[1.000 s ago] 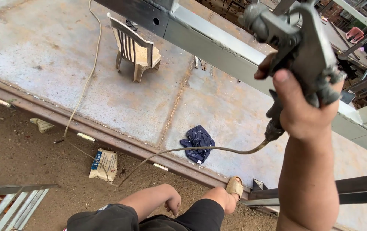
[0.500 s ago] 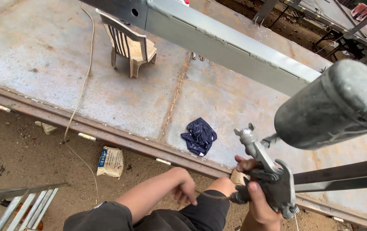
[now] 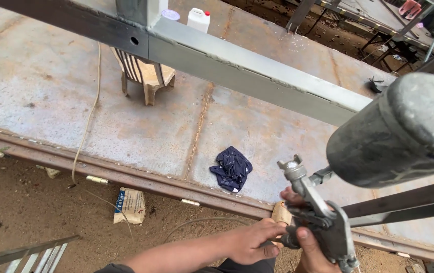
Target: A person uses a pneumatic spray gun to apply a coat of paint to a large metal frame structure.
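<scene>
My right hand (image 3: 309, 236) grips a grey metal spray gun (image 3: 323, 217) low at the bottom right, its big grey paint cup (image 3: 399, 131) looming close to the camera. My left hand (image 3: 250, 241) reaches across from the bottom and touches the gun's front end with its fingers. A grey-painted steel beam (image 3: 237, 65) runs diagonally above, across the top of the view.
A steel plate floor (image 3: 50, 91) lies below, with a plastic chair (image 3: 143, 76), a dark blue cloth (image 3: 232, 169), a white jug (image 3: 198, 19) and a thin hose (image 3: 88, 121). A paper bag (image 3: 130, 206) lies on the dirt. Dark steel bars (image 3: 404, 205) cross at right.
The spray gun came down from up high at the right to low in front of me. My left hand moved right from my knee to the gun's front.
</scene>
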